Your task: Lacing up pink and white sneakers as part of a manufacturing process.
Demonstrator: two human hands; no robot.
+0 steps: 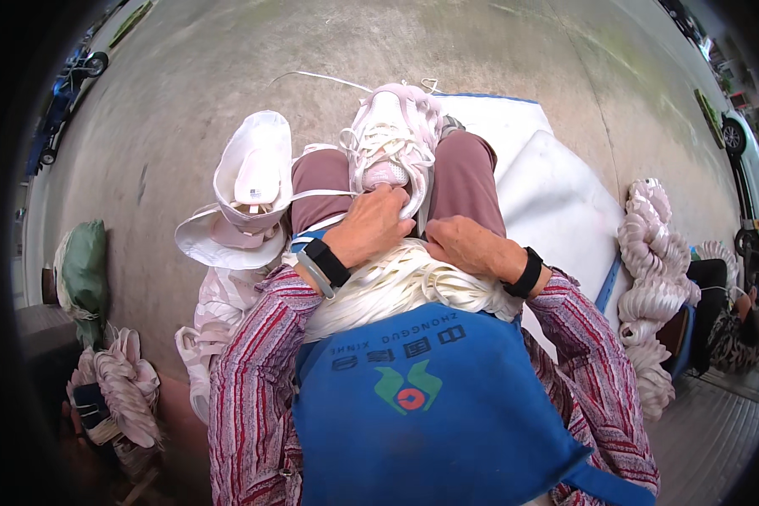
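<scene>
Item: shoe [406, 107], pale pink and white, lying between the person's knees, toe pointing away; white lace [385, 143] is looping loosely over its top.

Left hand [369, 224]: reaching to the shoe's near end, fingers curling at the pink tongue; whether they are gripping it cannot be told.

Right hand [471, 245]: hovering or resting just above the lap, fingers bending inward; whether they are holding anything cannot be told.

Bundle of cream-white laces [413, 282]: filling the lap beneath both hands, spilling over the blue apron [430, 438].

Further pieces: white and pink shoe [243, 173], standing open beside the left knee; white sheet [557, 181], spreading beside the right knee; pinkish-white stack [647, 261], rising farther right; green sack [84, 270], sitting well apart at far left.
</scene>
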